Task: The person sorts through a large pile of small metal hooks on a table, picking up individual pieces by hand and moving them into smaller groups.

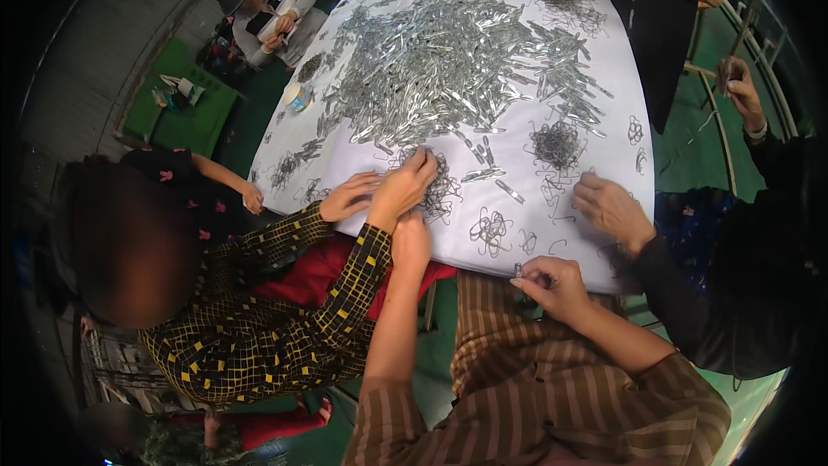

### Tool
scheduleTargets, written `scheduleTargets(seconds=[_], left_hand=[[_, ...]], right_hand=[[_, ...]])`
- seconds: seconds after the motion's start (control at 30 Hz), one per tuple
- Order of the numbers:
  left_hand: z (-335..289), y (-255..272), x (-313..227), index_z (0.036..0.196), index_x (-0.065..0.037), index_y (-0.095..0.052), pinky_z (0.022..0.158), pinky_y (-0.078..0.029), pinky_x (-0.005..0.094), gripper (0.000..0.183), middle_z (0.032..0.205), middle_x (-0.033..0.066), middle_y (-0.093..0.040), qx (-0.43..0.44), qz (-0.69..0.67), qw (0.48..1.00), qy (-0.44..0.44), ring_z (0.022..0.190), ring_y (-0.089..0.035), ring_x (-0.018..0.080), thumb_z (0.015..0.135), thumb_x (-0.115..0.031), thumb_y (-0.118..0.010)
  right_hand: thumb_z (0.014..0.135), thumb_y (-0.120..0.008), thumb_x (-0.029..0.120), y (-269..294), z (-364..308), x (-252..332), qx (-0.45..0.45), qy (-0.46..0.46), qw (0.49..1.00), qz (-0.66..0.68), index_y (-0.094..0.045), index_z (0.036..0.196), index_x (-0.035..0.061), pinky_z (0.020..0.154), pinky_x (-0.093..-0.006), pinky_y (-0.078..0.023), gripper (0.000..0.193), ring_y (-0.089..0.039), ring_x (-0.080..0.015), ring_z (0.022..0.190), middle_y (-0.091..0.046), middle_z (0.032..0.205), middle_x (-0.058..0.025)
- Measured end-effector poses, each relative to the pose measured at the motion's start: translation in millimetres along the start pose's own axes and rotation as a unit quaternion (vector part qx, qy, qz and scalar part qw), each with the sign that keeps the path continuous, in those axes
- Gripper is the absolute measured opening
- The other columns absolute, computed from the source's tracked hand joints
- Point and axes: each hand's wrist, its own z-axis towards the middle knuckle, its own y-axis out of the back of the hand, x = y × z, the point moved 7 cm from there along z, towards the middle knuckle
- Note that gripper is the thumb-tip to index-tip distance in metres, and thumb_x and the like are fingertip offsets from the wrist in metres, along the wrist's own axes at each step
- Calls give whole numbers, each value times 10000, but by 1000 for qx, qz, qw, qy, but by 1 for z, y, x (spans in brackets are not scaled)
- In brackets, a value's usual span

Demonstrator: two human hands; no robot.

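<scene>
At the near edge of the white-covered table [543, 198], my right hand [556, 287] pinches a small silver metal strip [517, 271] upright between thumb and fingers. My left hand [411, 242] is raised at the table edge, beside a pile of bent wire hooks [442, 194]. A co-worker's hand crosses in front of it, so my left fingers are hidden. Between my two hands lies a small cluster of wire hooks [490, 231]. A few loose flat metal pieces [510, 192] rest farther in.
A big heap of shiny metal pieces [431, 52] covers the table's far middle. To my left sits a co-worker in a yellow-black checked sleeve [345, 293]. Another co-worker's hand [611, 207] reaches in on the right, near a dark hook pile [556, 145]. A paper cup [297, 97] stands far left.
</scene>
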Motion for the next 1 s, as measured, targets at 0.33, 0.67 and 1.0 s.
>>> scheduleTargets(seconds=[0.33, 0.67, 1.0], left_hand=[[-77, 31, -105, 891, 31, -584, 700, -434, 198, 85, 859, 49, -594, 123, -628, 767, 45, 761, -540, 75, 816, 70, -593], [-81, 24, -119, 906, 32, -554, 779, -445, 249, 60, 932, 92, -595, 72, -661, 746, 40, 863, -555, 126, 850, 52, -545], [-100, 31, -132, 942, 19, -507, 803, -440, 275, 65, 920, 122, -605, 92, -570, 815, -48, 868, -567, 153, 884, 29, -482]], right_hand=[[741, -712, 80, 0, 1, -8, 10, -33, 999, -20, -609, 759, 25, 460, -226, -391, 118, -471, -85, 478, -565, 580, -33], [728, -719, 99, -2, -3, -7, 14, 15, 999, -48, -620, 776, 23, 487, -255, -419, 133, -529, -109, 518, -589, 608, -50], [771, -643, 145, 14, 79, -59, -72, 64, 968, -233, -622, 904, -27, 644, -349, -451, 218, -564, -271, 711, -576, 787, -139]])
